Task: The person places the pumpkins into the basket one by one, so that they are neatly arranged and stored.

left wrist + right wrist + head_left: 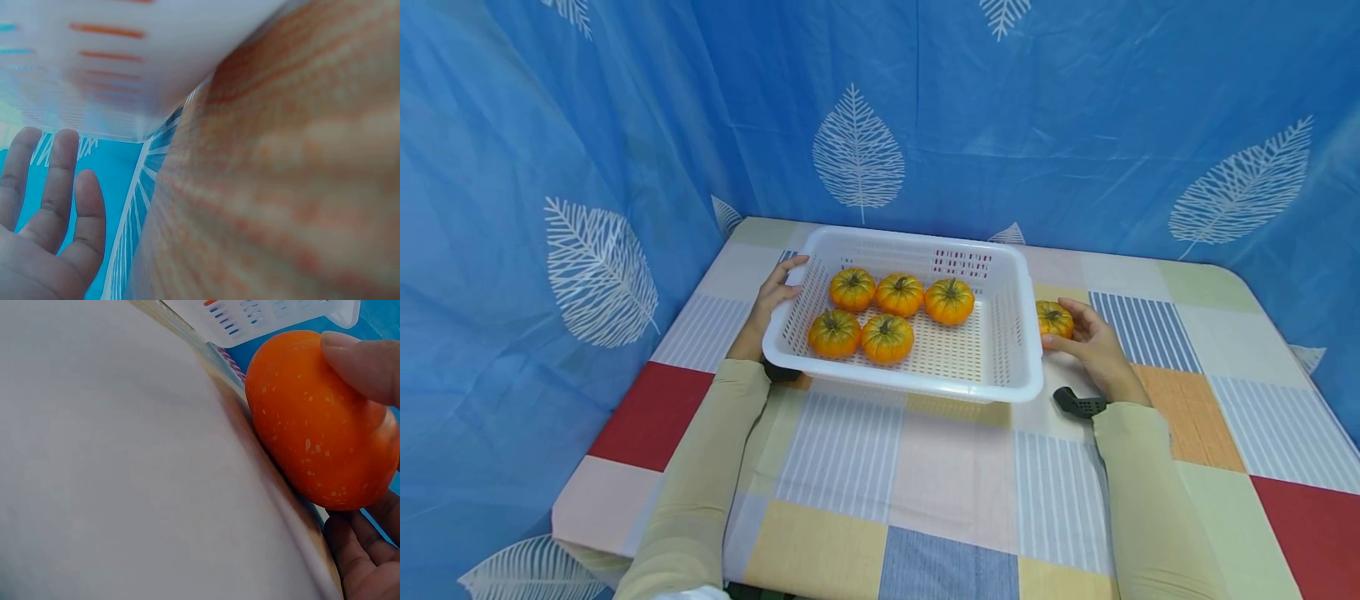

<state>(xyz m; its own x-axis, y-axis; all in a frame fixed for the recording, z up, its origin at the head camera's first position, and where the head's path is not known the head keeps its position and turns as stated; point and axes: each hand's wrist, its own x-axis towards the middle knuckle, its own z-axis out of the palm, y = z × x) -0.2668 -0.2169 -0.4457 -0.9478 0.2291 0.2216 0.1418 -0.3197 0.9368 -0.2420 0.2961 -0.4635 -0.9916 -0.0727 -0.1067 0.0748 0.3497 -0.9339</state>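
A white perforated plastic basket (925, 385) holds several small orange-and-yellow pumpkins (887, 339). At its left side, my left hand (772, 298) touches the rim with its fingertips. Three fairly straight fingers (59, 181) of that hand show against the basket's outer wall (106, 94) in the left wrist view. Beyond the right wall, my right hand (1093, 342) grips another small pumpkin (1054, 319) low over the table. Seen from the right wrist, the thumb (369, 369) presses the smooth orange skin of this pumpkin (319, 425), with fingers curled around its other side.
The table wears a checked patchwork cloth (947, 492) in red, blue, orange and pale squares. Blue curtains (1075, 125) with white leaf prints hang behind it and at both sides. A black strap device (1078, 403) sits at the right wrist.
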